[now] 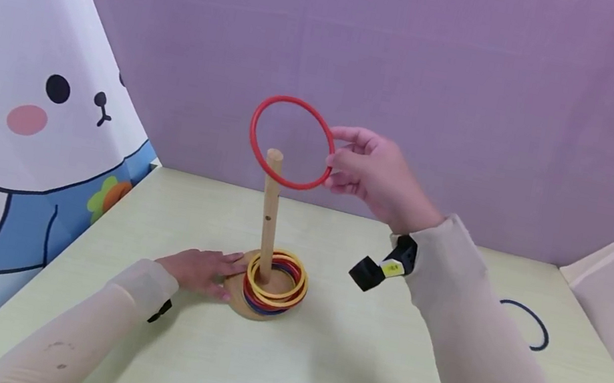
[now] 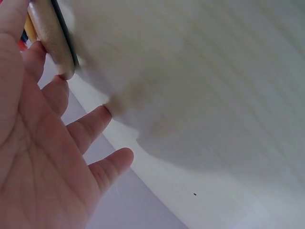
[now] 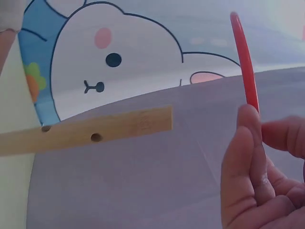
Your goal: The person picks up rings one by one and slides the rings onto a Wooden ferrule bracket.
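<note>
My right hand pinches a red ring by its right side, tilted, near the top of a wooden peg. In the right wrist view the ring appears edge-on, apart from the end of the peg. Around the foot of the peg lie several yellow, red and blue rings, stacked on a round wooden base. With fingers spread, my left hand touches the left edge of that base. The left wrist view shows its fingertips against the base rim.
A dark blue ring lies on the pale table at the right, beyond my right forearm. Behind the table hangs a purple backdrop. A cartoon-printed sheet borders the left side.
</note>
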### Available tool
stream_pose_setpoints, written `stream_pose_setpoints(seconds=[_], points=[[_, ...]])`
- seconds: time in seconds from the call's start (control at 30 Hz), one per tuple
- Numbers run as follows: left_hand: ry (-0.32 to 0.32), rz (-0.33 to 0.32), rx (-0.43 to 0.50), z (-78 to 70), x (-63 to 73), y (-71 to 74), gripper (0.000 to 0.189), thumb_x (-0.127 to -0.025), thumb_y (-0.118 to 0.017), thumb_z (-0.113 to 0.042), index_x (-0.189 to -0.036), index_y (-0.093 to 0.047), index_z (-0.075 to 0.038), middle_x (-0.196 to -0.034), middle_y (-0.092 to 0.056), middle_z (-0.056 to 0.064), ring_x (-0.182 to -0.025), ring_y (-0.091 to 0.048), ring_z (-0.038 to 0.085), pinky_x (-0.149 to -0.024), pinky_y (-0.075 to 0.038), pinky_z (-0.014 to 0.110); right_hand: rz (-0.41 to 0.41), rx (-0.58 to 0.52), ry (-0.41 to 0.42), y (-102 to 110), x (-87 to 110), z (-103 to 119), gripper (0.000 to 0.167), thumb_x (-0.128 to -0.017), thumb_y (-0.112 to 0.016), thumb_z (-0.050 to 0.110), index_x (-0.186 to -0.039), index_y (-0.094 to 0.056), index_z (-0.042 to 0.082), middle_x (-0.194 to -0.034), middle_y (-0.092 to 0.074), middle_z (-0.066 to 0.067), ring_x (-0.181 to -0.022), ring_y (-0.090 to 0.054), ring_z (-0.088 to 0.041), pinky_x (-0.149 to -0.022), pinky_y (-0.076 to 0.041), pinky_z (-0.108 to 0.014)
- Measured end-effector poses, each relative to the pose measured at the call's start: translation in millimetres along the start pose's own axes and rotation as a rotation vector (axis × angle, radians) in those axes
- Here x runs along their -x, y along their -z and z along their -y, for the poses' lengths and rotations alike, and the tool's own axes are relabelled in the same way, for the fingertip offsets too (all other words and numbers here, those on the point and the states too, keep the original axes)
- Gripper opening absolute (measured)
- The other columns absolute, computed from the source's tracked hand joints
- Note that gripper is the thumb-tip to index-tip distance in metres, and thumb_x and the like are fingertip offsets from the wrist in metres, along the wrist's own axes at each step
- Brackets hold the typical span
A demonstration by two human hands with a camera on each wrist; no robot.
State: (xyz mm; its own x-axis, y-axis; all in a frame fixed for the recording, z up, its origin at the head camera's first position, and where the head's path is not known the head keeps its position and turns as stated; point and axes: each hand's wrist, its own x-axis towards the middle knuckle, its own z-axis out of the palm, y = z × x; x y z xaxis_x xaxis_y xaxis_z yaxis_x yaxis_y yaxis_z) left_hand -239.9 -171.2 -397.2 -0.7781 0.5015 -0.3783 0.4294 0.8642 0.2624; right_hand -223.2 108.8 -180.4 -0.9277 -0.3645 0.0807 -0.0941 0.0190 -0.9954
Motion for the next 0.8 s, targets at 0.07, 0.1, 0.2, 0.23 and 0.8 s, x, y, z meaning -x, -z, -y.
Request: stream_pose_setpoints(seconds=[0.07, 0.1, 0.2, 0.23, 0.8], points=[[0.000, -0.002, -0.005, -0.2, 0.4, -0.2, 0.075, -0.086, -0.065, -0.050, -0.149, -0.036, -0.021, -0.158, -0.023, 0.006, -0.138, -0.030, 0.039, -0.107, -0.027, 0.059, -0.035, -0.037, -0.003, -1, -1.6, -1, 0.040, -0.091, -0.054, -0.001, -0.131, -0.053, 0.004, -0.084, -0.062, -0.011, -0.059, -0.061, -0.019, -0.067, -0.055, -0.029], [-0.001, -0.002, -0.006, -0.3, 0.6, -0.3, 0.075, -0.086, -0.065, -0.050, -0.149, -0.036, -0.021, -0.158, -0.023, 0.006, -0.138, -0.030, 0.039, -0.107, -0.027, 0.059, -0.049, -0.049, -0.011, -2, -2.2, -2, 0.039, -0.091, -0.054, -0.001, -0.130, -0.054, 0.004, -0.083, -0.062, -0.011, -0.058, -0.061, -0.019, -0.067, -0.055, -0.029], [0.000, -0.004, -0.007, -0.2, 0.7, -0.4, 0.075, -0.086, -0.064, -0.050, -0.149, -0.036, -0.021, -0.158, -0.023, 0.005, -0.138, -0.029, 0.039, -0.107, -0.027, 0.059, -0.085, -0.062, -0.050, -5, -5.2, -8, 0.038, -0.091, -0.057, 0.000, -0.128, -0.056, 0.006, -0.083, -0.063, -0.010, -0.059, -0.062, -0.019, -0.067, -0.056, -0.029], [0.000, -0.004, -0.007, 0.0, 0.5, -0.4, 0.075, -0.086, -0.064, -0.050, -0.149, -0.036, -0.021, -0.158, -0.023, 0.005, -0.138, -0.029, 0.039, -0.106, -0.027, 0.059, -0.092, -0.062, -0.063, -6, -6.1, -10, 0.038, -0.091, -0.057, 0.000, -0.128, -0.057, 0.006, -0.083, -0.063, -0.010, -0.059, -0.062, -0.020, -0.067, -0.056, -0.029], [-0.020, -0.005, 0.004, 4.0, -2.5, -1.1, 0.074, -0.086, -0.064, -0.049, -0.149, -0.036, -0.020, -0.158, -0.023, 0.007, -0.138, -0.028, 0.041, -0.106, -0.027, 0.061, -0.064, -0.043, -0.158, -14, -14.3, -42, 0.040, -0.093, -0.058, 0.002, -0.132, -0.053, 0.005, -0.089, -0.063, -0.011, -0.057, -0.063, -0.016, -0.066, -0.056, -0.029]])
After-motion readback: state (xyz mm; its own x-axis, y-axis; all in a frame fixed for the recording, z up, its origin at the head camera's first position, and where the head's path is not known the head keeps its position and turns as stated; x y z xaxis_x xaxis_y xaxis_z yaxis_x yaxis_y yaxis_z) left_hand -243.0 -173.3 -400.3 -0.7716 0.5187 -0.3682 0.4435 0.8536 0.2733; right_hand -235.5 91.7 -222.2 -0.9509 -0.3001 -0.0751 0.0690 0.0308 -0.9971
